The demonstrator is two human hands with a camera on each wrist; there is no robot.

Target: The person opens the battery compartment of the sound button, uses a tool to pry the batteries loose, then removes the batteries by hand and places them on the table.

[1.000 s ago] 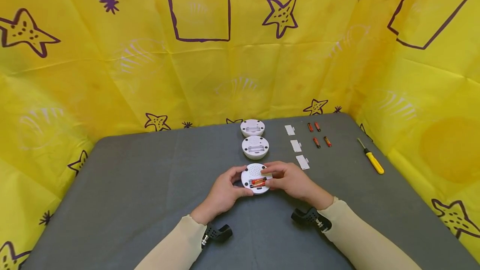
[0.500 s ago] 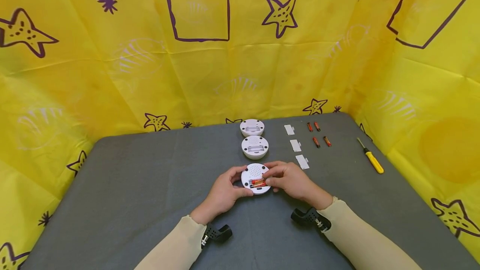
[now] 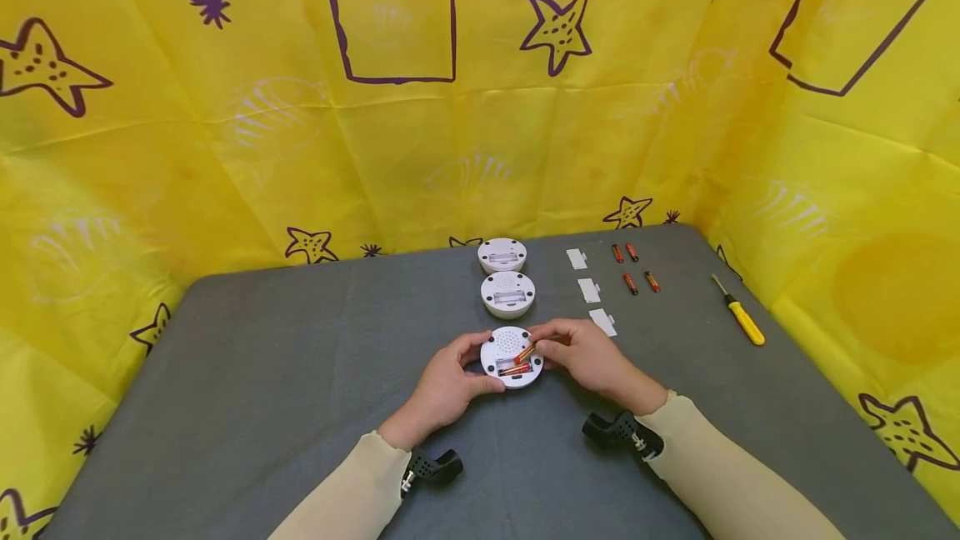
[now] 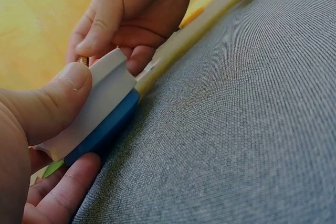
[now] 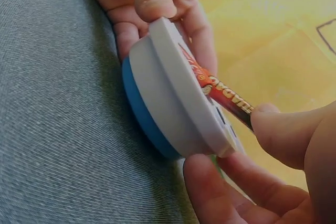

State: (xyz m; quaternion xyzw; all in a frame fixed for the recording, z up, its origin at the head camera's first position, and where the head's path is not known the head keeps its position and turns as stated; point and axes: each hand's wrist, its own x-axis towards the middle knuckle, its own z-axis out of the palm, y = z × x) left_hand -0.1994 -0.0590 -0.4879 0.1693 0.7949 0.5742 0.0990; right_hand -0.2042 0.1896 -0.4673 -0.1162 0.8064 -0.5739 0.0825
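Note:
A round white device (image 3: 504, 341) with a blue lower part (image 5: 144, 111) is held with its battery compartment facing up. My left hand (image 3: 446, 382) grips its left side, thumb on the near rim and fingers around the far edge. My right hand (image 3: 592, 362) pinches a red-and-black battery (image 5: 231, 100) between thumb and finger at one end. That battery slants up out of the compartment in the right wrist view. Other right fingers touch the device's side. A second red battery (image 3: 515, 370) lies in the compartment's near slot.
Two similar white devices (image 3: 507, 284) stand upside down behind, their compartments bare. Three white battery covers (image 3: 589, 291) form a column to the right. Several red batteries (image 3: 631, 283) lie beyond them. A yellow-handled screwdriver (image 3: 746, 322) lies far right on the grey table (image 3: 262, 373); yellow cloth (image 3: 405, 140) surrounds it.
The far battery lay flat in the compartment beside the other; now my right hand has tilted it up by its right end. My left hand and the device have stayed put.

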